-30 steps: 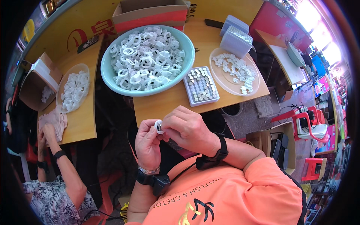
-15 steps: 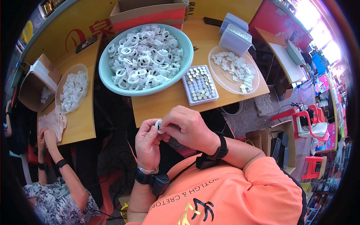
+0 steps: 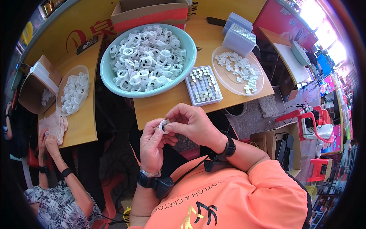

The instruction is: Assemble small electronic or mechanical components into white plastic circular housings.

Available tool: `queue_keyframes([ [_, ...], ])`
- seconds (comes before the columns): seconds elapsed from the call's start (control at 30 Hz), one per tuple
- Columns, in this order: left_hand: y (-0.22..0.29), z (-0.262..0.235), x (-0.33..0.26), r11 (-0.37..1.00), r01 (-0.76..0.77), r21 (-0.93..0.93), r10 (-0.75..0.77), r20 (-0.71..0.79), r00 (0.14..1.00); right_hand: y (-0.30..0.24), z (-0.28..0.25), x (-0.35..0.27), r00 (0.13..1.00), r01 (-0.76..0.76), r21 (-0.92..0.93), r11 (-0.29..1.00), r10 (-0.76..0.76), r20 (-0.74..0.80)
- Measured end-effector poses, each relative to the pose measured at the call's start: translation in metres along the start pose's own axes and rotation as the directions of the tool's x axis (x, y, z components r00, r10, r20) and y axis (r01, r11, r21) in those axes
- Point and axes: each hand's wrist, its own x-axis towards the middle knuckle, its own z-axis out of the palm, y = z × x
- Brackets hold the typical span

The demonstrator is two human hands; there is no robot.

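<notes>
Between my two hands, just beyond the near table edge, is a small white ring-shaped plastic part with a dark opening. My left hand pinches it between thumb and fingers. My right hand has its thumb and fingertips against the part's right side; whether they hold something smaller is hidden. Farther off, a pale turquoise basin is heaped with similar white parts. Right of it stands a pale tray with rows of small round silvery discs.
A clear round plate carries small white pieces. Behind it are two translucent boxes. A cardboard box stands behind the basin. At left, a co-worker's hands are by a pink cloth, near a plate of white parts.
The white part has turned in my fingers, its ring now facing differently. My right hand has shifted slightly, its fingers opening out around the part. The co-worker's hands moved a little.
</notes>
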Motion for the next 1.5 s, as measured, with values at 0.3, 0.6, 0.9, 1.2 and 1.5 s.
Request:
queue_keyframes([
  [0.3,-0.007,-0.004,0.002,0.991,0.012,-0.13,-0.001,0.085,0.996,0.0,-0.004,0.0,0.994,-0.088,0.207,0.974,0.074,0.075],
  [0.6,-0.005,-0.001,0.0,0.992,0.001,-0.127,0.013,0.107,0.994,-0.004,-0.009,-0.002,0.99,-0.116,0.222,0.968,0.093,0.111],
  [0.9,-0.004,-0.001,0.0,0.996,-0.019,-0.088,0.03,0.117,0.993,-0.004,-0.013,-0.001,0.978,-0.176,0.17,0.97,0.152,0.145],
  [1.2,-0.006,0.0,-0.002,0.999,-0.041,-0.033,0.045,0.126,0.991,0.0,-0.014,-0.004,0.975,-0.184,0.223,0.957,0.149,0.163],
  [1.5,-0.003,0.001,-0.001,0.991,-0.024,-0.13,0.043,0.141,0.989,-0.002,-0.016,-0.001,0.967,-0.199,0.174,0.965,0.164,0.194],
])
